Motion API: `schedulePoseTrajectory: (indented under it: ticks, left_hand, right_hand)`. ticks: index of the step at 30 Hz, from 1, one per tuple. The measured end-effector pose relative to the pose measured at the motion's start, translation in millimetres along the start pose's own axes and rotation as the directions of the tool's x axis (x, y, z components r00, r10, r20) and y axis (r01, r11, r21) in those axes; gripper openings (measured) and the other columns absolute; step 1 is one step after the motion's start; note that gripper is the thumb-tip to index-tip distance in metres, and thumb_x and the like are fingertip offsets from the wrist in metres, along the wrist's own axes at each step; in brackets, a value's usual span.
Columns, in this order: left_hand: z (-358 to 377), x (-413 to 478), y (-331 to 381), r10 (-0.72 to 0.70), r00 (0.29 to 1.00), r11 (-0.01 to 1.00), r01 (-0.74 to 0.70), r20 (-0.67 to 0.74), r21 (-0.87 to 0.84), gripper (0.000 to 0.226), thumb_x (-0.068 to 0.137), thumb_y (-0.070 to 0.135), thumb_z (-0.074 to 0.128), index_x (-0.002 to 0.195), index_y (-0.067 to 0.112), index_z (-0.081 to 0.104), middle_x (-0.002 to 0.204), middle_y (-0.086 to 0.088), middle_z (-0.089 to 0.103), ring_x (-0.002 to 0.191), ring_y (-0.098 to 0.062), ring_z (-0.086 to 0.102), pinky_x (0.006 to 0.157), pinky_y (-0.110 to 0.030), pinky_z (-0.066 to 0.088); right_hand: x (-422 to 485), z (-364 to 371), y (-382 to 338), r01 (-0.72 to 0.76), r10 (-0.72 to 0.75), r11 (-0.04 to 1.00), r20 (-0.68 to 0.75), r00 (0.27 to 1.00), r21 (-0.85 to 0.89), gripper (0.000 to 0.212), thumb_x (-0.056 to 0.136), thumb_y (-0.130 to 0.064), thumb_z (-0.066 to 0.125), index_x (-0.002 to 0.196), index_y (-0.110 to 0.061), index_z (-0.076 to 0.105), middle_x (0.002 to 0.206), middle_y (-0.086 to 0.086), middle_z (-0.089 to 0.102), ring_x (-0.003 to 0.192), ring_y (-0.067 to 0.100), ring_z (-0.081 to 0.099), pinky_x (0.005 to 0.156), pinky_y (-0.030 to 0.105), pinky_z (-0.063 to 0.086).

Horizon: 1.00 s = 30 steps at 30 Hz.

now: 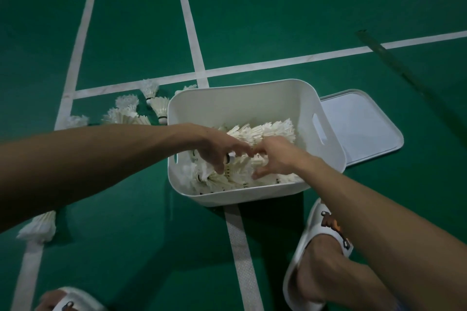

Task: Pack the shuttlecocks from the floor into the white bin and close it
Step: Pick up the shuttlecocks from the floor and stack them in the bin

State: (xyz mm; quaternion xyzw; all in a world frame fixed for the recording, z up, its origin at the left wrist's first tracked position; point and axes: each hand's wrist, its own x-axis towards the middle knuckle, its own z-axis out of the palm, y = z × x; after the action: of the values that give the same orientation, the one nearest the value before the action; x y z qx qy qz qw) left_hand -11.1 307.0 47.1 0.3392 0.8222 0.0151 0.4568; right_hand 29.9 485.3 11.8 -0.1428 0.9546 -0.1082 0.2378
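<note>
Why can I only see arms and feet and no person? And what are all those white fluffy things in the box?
The camera sits on the person's head and looks down, so you see only their arms and their slippers. The white fluffy things are shuttlecocks, the feathered birdies hit in badminton. Many lie in the white bin, which stands on the green court floor. Both hands reach into it: the left hand grips a shuttlecock, and the right hand touches the pile without clearly holding one. More shuttlecocks wait on the floor to the left. The bin's lid lies flat beside it on the right.

open white bin [252, 98] half-full of shuttlecocks [265, 131]
</note>
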Motion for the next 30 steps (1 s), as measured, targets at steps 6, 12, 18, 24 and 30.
schedulePoseTrajectory:
  ticks: [6,12,18,24,30]
  left_hand:
    - [-0.3,-0.2,-1.9,0.0,1.0,1.0,0.0,0.002,-0.025,0.088,0.081,0.009,0.072,0.148,0.037,0.021,0.147,-0.003,0.04,0.128,-0.021,0.045,0.104,-0.041,0.04]
    - [0.1,-0.6,-7.0,0.026,0.999,0.999,-0.027,-0.036,-0.026,0.086,0.081,0.012,0.073,0.147,0.037,0.025,0.147,0.001,0.039,0.13,-0.02,0.041,0.101,-0.033,0.038]
    - [3.3,-5.2,-9.8,0.024,0.999,0.997,-0.028,-0.048,-0.067,0.079,0.083,0.016,0.072,0.146,0.034,0.028,0.146,0.0,0.043,0.129,-0.019,0.043,0.1,-0.034,0.039]
    - [2.2,-6.3,-12.4,-0.033,0.991,0.996,0.023,-0.127,-0.082,0.063,0.08,0.026,0.075,0.135,0.028,0.046,0.129,-0.002,0.055,0.104,-0.018,0.053,0.085,-0.029,0.043]
    - [-22.9,-12.2,-7.3,-0.066,0.943,0.837,-0.125,-0.326,-0.532,0.041,0.077,0.007,0.075,0.111,0.022,0.056,0.106,-0.002,0.064,0.092,-0.017,0.063,0.073,-0.028,0.053]
  right_hand:
    - [-5.8,-16.2,13.2,-0.05,0.033,0.995,0.173,0.984,0.091,0.085,0.062,-0.041,0.088,0.136,-0.024,0.052,0.138,0.0,0.053,0.11,0.021,0.06,0.091,0.032,0.047]
    - [3.1,-5.2,7.3,-0.08,0.08,0.997,0.052,0.995,0.008,0.066,0.065,-0.027,0.088,0.126,-0.019,0.061,0.116,0.003,0.066,0.097,0.019,0.064,0.081,0.029,0.051]
    - [7.8,1.8,-12.3,-0.03,0.032,0.992,-0.019,0.999,0.126,0.063,0.061,-0.026,0.09,0.115,-0.018,0.058,0.114,0.002,0.062,0.094,0.019,0.057,0.072,0.028,0.045]
    - [-1.1,-12.4,5.2,-0.115,0.097,0.95,0.076,0.992,0.289,0.07,0.058,-0.031,0.091,0.114,-0.024,0.051,0.12,0.001,0.062,0.094,0.019,0.061,0.073,0.031,0.051]
    - [-11.7,-42.6,17.3,-0.109,0.132,0.849,-0.008,0.991,0.517,0.055,0.062,-0.033,0.089,0.108,-0.02,0.062,0.106,-0.002,0.068,0.093,0.015,0.066,0.085,0.035,0.054]
